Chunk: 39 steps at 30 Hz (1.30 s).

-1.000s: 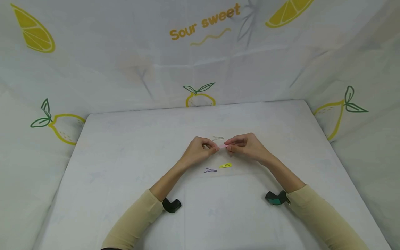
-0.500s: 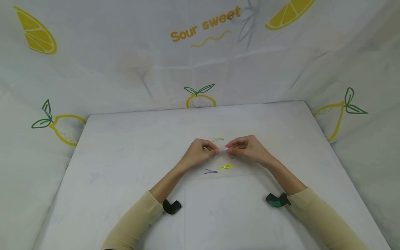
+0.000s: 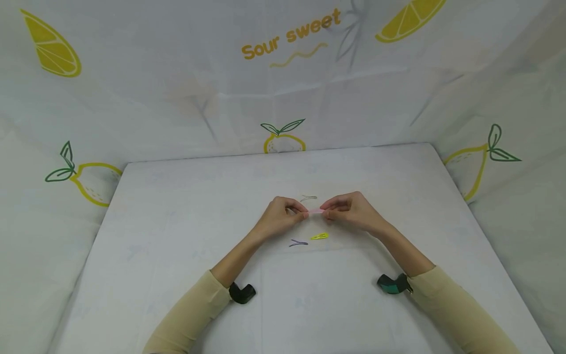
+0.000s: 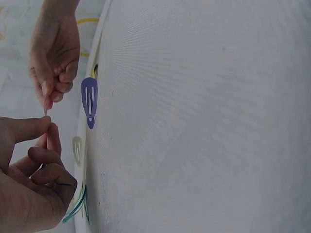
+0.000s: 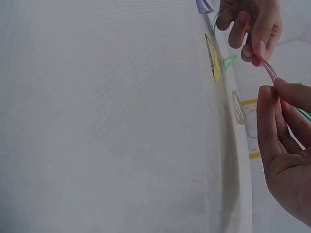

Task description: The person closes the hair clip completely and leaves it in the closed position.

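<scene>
Between my two hands, above the table, is a pink hair clip (image 3: pixel 316 211). My left hand (image 3: pixel 283 215) pinches one end with thumb and forefinger, and my right hand (image 3: pixel 353 212) pinches the other. The right wrist view shows the pink clip (image 5: pixel 268 70) bent in a slight curve, with slots along it. Fingertips hide both its ends. Nearer to me lie a purple snap hair clip (image 3: pixel 298 243), its arms spread apart, and a yellow one (image 3: pixel 319 236). A pale hair clip (image 3: pixel 308 198) lies just beyond the hands, also spread.
A white cloth covers the table (image 3: pixel 177 206). Behind it hangs a white curtain (image 3: pixel 177 118) with lemon prints. In the right wrist view a small green shape (image 5: pixel 229 61) shows near the yellow clip; I cannot tell whether it is a clip or a print.
The pink clip has turned slightly and shows a little more between the fingertips. Both hands keep their grip, nearly still. The clips on the table stay where they were.
</scene>
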Motion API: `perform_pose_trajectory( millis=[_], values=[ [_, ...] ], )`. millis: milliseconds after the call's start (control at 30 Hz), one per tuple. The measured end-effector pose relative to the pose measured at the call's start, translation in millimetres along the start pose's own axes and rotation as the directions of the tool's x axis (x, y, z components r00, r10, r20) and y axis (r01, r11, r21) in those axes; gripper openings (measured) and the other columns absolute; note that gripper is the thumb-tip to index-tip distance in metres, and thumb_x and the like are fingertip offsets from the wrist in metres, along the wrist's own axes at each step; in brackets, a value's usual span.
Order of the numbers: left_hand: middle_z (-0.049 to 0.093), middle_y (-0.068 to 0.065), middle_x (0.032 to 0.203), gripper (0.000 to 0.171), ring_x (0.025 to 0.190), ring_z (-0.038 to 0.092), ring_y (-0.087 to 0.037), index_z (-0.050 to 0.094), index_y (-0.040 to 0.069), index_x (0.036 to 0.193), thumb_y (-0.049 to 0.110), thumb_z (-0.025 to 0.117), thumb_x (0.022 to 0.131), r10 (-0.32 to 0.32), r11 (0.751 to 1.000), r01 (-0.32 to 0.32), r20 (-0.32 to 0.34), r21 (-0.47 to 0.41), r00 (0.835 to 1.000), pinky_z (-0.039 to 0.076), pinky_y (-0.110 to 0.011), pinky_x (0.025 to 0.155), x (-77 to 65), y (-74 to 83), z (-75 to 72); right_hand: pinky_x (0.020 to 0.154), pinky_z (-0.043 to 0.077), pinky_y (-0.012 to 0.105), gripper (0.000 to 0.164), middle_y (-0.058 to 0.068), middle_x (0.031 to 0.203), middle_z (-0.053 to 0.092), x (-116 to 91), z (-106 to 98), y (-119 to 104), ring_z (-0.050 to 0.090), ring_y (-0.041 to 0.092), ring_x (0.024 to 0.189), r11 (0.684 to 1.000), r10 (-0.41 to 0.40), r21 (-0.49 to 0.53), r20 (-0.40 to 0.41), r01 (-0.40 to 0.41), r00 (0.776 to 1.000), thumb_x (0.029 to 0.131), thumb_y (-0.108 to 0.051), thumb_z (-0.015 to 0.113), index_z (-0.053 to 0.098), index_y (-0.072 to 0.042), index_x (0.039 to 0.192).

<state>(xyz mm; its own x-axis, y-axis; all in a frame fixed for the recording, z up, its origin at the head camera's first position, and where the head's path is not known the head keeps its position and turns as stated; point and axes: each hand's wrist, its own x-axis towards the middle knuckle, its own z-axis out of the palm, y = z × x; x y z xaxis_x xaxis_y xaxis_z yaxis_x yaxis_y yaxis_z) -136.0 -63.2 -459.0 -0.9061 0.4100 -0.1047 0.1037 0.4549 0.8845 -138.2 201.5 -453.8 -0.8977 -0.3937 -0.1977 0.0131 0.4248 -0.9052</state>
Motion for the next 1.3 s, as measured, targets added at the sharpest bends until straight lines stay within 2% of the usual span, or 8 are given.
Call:
perform_pose_trajectory(
  millis=[533, 767, 1100, 1300],
  values=[
    [0.079, -0.006, 0.091, 0.013, 0.064, 0.052, -0.008, 0.084, 0.008, 0.101, 0.019, 0.076, 0.099, -0.023, 1.000, 0.023, 0.036, -0.009, 0.999, 0.040, -0.022, 0.062, -3.6, 0.6, 2.5, 0.084, 0.058, 0.021, 0.023, 0.015, 0.106, 0.083, -2.1, -1.9, 2.7, 0.078, 0.015, 0.086, 1.000, -0.016, -0.012, 0.019, 0.016, 1.000, 0.097, -0.014, 0.079, 0.081, -0.003, 0.118],
    [0.078, -0.005, 0.091, 0.011, 0.061, 0.047, -0.007, 0.084, 0.009, 0.102, 0.016, 0.075, 0.099, -0.029, 0.999, 0.028, 0.051, 0.020, 0.998, 0.038, -0.022, 0.060, -4.8, -0.5, 4.3, 0.082, 0.058, 0.021, 0.022, 0.016, 0.104, 0.082, -2.1, -1.5, 5.6, 0.077, 0.013, 0.085, 0.999, -0.022, -0.026, 0.041, 0.023, 0.999, 0.097, -0.014, 0.080, 0.081, -0.002, 0.116],
    [0.078, -0.004, 0.090, 0.011, 0.061, 0.049, -0.006, 0.083, 0.008, 0.100, 0.015, 0.074, 0.099, -0.006, 0.999, 0.003, 0.069, 0.046, 0.998, 0.039, -0.021, 0.061, -6.2, -2.1, 9.3, 0.081, 0.059, 0.021, 0.022, 0.019, 0.105, 0.083, -3.7, -3.8, 7.0, 0.079, 0.012, 0.086, 1.000, -0.007, -0.029, 0.089, 0.010, 0.996, 0.096, -0.013, 0.081, 0.080, 0.000, 0.114],
    [0.078, -0.005, 0.091, 0.011, 0.067, 0.054, -0.007, 0.083, 0.008, 0.101, 0.015, 0.074, 0.099, -0.007, 0.999, 0.003, 0.081, 0.045, 0.997, 0.042, -0.021, 0.066, -6.4, -2.6, 8.8, 0.078, 0.055, 0.021, 0.021, 0.015, 0.101, 0.084, -4.2, -2.6, 10.3, 0.074, 0.009, 0.082, 0.997, 0.001, -0.071, 0.091, 0.005, 0.996, 0.095, -0.016, 0.083, 0.082, -0.003, 0.112]
  ],
)
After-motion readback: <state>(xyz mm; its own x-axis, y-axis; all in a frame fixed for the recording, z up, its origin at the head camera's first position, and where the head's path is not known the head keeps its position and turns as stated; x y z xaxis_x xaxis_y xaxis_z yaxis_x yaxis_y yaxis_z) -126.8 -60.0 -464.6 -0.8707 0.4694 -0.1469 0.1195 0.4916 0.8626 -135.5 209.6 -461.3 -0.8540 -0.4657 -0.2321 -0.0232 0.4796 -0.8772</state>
